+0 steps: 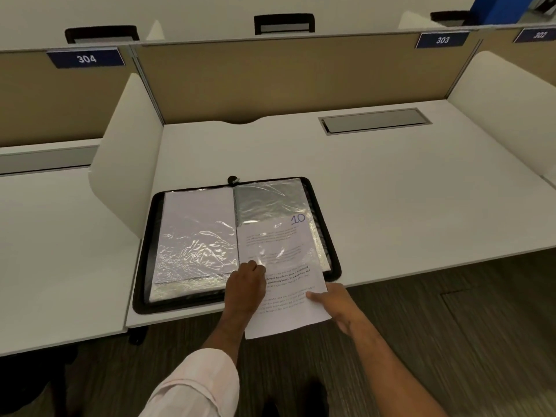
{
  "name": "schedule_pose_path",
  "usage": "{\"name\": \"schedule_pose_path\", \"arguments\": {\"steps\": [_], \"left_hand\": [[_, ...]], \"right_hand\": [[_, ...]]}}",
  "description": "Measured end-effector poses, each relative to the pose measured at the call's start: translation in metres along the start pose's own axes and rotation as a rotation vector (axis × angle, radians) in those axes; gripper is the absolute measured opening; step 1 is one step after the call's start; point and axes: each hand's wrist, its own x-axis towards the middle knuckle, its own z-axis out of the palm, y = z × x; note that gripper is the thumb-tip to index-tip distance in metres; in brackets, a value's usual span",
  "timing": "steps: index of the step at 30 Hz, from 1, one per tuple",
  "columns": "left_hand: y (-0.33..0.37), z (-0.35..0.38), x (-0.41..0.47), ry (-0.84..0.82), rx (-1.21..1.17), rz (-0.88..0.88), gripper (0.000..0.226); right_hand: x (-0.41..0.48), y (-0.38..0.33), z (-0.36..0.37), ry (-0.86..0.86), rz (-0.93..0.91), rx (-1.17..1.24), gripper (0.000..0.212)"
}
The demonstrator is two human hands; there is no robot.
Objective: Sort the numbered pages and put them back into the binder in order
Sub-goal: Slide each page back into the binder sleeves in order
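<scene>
Lower centre: page 10 [285,296] sits half inside the open binder's [144,266] right sleeve [270,203] on the bench [391,191] — right hand [337,305] pinches its edge; left hand [245,285] curled at the sleeve mouth, grip unclear.

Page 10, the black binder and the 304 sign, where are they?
page 10 [288,284]: head view, its printed text.
black binder [149,251]: head view, its left black rim.
304 sign [86,59]: head view, its white number.

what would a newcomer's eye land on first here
The sheet marked 10 stands out, half slid into the right-hand plastic sleeve of the open black zip binder at the near edge of the desk. The left hand grips the sleeve's mouth, and the right hand pinches the sheet's lower right edge.
</scene>
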Motion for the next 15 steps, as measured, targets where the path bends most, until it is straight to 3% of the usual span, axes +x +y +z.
{"name": "schedule_pose_path", "arguments": {"steps": [7,10,12,15], "left_hand": [[-0.001,-0.002,-0.003,0.014,0.005,0.001,0.016],[-0.001,-0.003,-0.003,0.018,-0.005,0.000,0.018],[-0.002,-0.004,-0.004,0.023,-0.004,-0.001,0.021],[-0.004,-0.003,-0.006,0.023,-0.001,0.001,0.023]], "right_hand": [[0.019,-0.021,0.020,0.175,-0.065,0.080,0.029],[0.022,-0.032,0.024,0.223,-0.117,-0.108,0.030],[0.019,-0.034,0.024,0.174,-0.092,-0.252,0.031],[0.013,-0.031,0.017,0.035,0.032,-0.177,0.029]]}}
